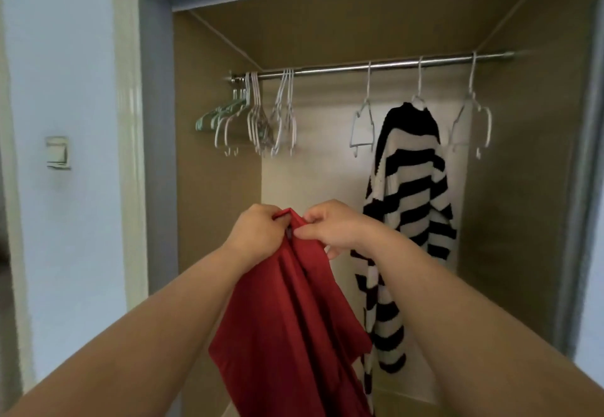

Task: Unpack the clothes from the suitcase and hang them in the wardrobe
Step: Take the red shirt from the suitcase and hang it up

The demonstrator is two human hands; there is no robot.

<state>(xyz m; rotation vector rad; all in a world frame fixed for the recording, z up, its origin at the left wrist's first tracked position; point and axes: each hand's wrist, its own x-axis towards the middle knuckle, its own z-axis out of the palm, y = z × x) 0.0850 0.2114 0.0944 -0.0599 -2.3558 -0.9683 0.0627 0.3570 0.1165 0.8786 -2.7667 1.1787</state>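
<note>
Left hand and right hand are pinching the top edge of the red garment between them, before the open wardrobe; striped sweater is hanging on the rail near its right end

Materials and finishes as seen.
We note a rail of bright polished metal; hangers with a smooth white coating, plastic by the look; sweater of coarse, chunky knit; red cloth thin, smooth, matt, in soft folds; wardrobe panels matt brown, faintly textured.
</note>
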